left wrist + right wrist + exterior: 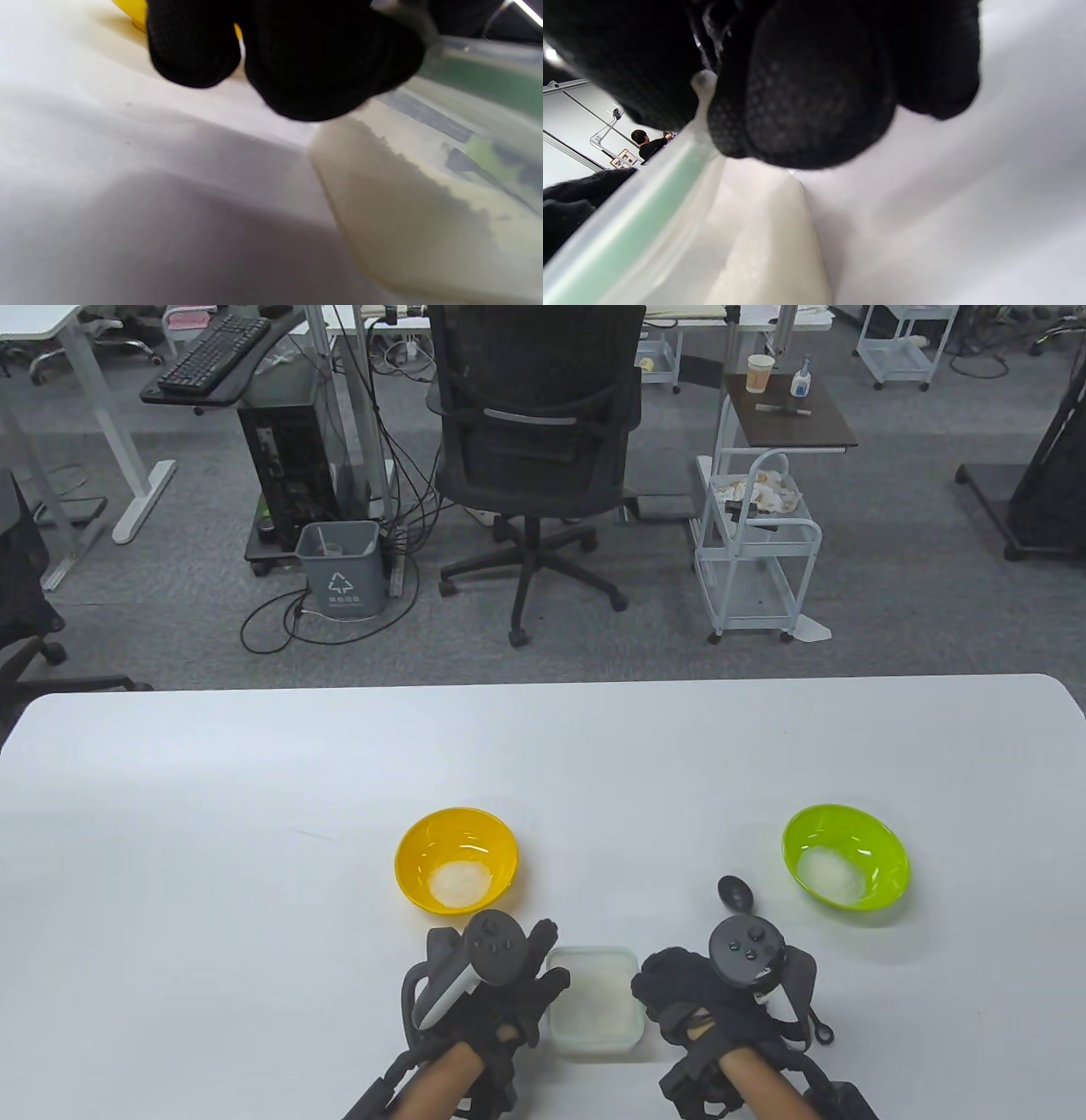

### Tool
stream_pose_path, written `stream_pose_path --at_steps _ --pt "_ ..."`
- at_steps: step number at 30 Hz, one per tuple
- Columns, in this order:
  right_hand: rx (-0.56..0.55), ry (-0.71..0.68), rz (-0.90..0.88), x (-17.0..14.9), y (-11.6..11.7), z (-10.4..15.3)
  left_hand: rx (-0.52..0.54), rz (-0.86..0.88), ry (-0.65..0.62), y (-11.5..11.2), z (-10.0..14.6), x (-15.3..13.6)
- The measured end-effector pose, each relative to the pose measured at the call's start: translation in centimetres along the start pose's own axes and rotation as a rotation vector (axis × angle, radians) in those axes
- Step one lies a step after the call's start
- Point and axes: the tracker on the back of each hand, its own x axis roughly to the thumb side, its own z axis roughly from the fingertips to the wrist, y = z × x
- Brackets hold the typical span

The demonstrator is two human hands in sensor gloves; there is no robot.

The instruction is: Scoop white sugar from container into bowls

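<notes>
Table view is showing a white surface [254, 814] carrying a clear rectangular container [592, 1001] of white sugar [594, 1010] at the near edge, sitting between two black-gloved hands. Left hand [488, 993] is pressing against the container's left wall; right hand [721, 993] is lying just beside its right wall. A black scoop [735, 892] is poking up past the right hand's tracker, its bowl lying between the container and the green bowl; whether the fingers are holding its handle cannot be told.

Yellow bowl [456, 858] is sitting behind the left hand with a small heap of sugar in it. Green bowl [845, 855] is sitting off to the right, also holding sugar.

Left wrist view: fingertips [322, 63] are curling against the container [424, 203] at its rim, sugar showing through the wall. Right wrist view: fingers [806, 93] are touching the container's [670, 220] rim.

Neither grip is plainly clenched or released; cannot tell.

Grey bin [341, 568] on the floor is bearing a recycling symbol with small writing beneath, too small to read.
</notes>
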Motion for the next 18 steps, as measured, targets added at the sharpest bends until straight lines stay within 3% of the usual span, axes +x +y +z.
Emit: stream_pose_path --at_steps 3,5,7,12,15,18 --pt "0.037 0.036 -0.046 -0.3 0.2 -0.1 -0.006 0.01 0.016 -0.1 0.0 -0.2" --pt "0.049 0.031 -0.035 -0.3 0.2 -0.1 0.049 -0.028 0.039 -0.1 0.4 -0.2" --pt "0.02 0.013 0.007 -0.1 0.1 0.1 0.134 -0.094 0.056 -0.1 0.8 -0.3" --pt "-0.12 -0.095 0.214 1.2 0.1 1.2 0.173 -0.198 0.015 -0.2 1.2 0.9" --pt "-0.155 -0.131 0.296 1.9 0.4 1.7 0.194 -0.254 -0.003 -0.1 1.4 1.4" --pt "-0.147 -0.136 0.324 2.0 0.7 1.8 0.16 -0.193 0.02 -0.2 1.2 1.2"
